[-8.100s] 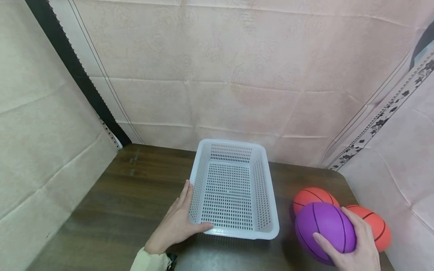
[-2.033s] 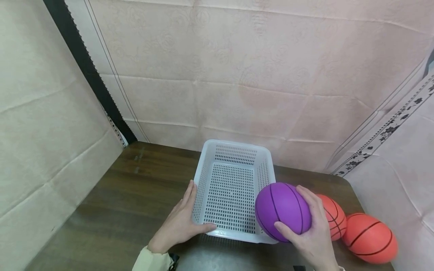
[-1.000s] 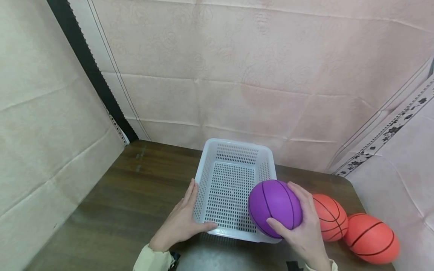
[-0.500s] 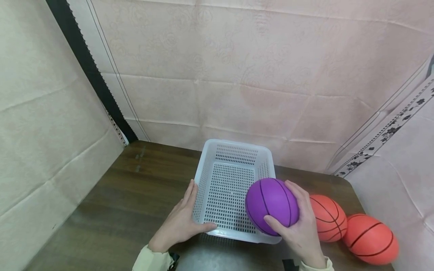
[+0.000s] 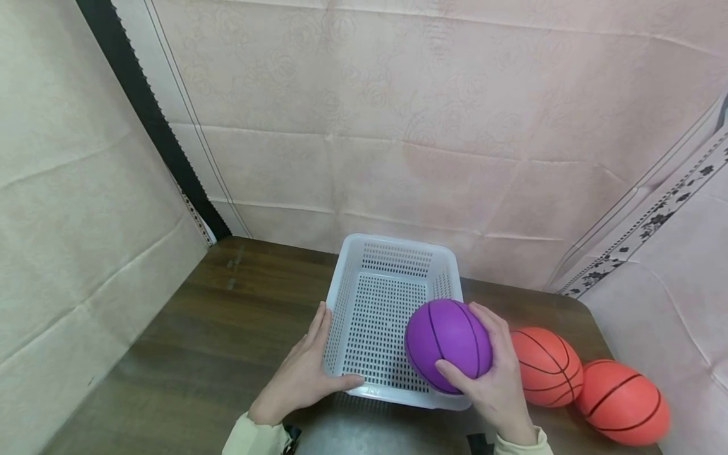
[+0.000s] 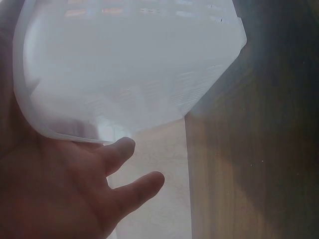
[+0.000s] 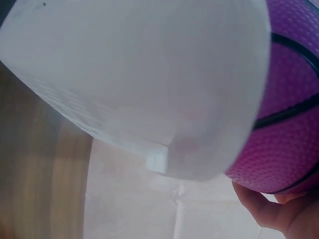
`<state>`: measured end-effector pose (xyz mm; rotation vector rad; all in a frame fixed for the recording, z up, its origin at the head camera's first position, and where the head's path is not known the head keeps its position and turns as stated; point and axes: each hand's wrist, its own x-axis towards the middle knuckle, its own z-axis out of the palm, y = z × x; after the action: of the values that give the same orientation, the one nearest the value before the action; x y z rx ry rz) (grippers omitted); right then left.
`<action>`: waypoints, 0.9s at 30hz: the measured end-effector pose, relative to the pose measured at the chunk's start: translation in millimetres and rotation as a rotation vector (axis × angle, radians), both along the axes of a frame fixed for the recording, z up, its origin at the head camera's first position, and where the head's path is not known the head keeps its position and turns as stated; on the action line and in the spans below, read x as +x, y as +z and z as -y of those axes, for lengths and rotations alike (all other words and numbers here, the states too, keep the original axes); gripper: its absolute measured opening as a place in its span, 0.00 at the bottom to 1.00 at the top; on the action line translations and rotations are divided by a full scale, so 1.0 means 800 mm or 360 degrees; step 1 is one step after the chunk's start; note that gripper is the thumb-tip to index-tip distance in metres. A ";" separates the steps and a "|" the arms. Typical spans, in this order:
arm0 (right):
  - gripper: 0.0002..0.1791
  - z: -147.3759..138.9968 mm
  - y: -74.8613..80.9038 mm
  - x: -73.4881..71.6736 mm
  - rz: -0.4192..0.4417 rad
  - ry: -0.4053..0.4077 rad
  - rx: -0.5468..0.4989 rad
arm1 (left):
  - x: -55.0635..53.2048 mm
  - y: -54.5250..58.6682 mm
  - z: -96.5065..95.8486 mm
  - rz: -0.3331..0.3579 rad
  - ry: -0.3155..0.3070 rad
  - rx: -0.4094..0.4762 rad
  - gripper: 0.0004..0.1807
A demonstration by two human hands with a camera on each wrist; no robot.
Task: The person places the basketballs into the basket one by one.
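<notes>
The right hand (image 5: 499,382) grips a purple ball (image 5: 448,344), fingers and thumb curved around its right side. The left hand (image 5: 304,373) rests against the near left corner of a white basket (image 5: 383,316), fingers straight along the outer side, thumb over the near rim. The ball is above the basket's near right corner, overlapping that rim from the head view; contact there cannot be told. Two orange-red balls (image 5: 547,366) (image 5: 622,402) sit side by side on the brown tabletop (image 5: 239,354), right of the basket. Behind hangs pale, creased cloth (image 5: 398,126).
</notes>
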<state>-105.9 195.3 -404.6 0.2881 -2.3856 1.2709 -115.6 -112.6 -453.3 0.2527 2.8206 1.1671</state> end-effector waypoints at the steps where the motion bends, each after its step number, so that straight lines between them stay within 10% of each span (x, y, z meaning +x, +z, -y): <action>1: 0.56 0.001 -0.001 0.000 0.0005 0.0000 0.0005 | 0.000 0.000 0.000 -0.0001 -0.0001 0.0001 0.75; 27: 0.54 0.010 -0.018 -0.008 0.0022 0.0110 -0.0009 | 0.000 -0.001 0.000 0.0008 0.0008 -0.0007 0.75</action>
<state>-112.4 187.1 -418.7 0.3637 -2.4022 1.3143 -115.5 -112.6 -454.4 0.2425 2.8210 1.1603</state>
